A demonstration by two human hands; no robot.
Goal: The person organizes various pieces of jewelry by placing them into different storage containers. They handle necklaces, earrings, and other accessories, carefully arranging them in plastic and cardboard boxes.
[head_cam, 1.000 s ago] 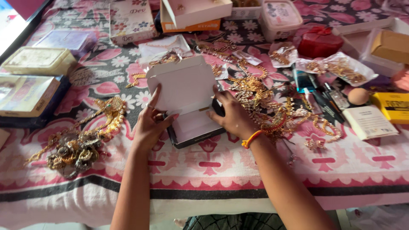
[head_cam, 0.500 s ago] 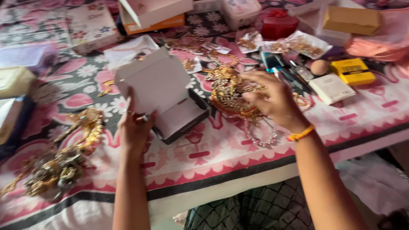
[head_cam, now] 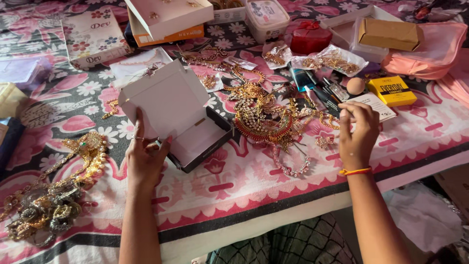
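Floral bedsheet (head_cam: 254,181) covers the bed. Open white box (head_cam: 173,110), dark base, sits left of centre; left hand (head_cam: 144,159) grip closed on its raised lid. Gold jewellery pile (head_cam: 266,110) just right of box. Right hand (head_cam: 359,132) hovers beside pile, fingers loosely curled, holding nothing.
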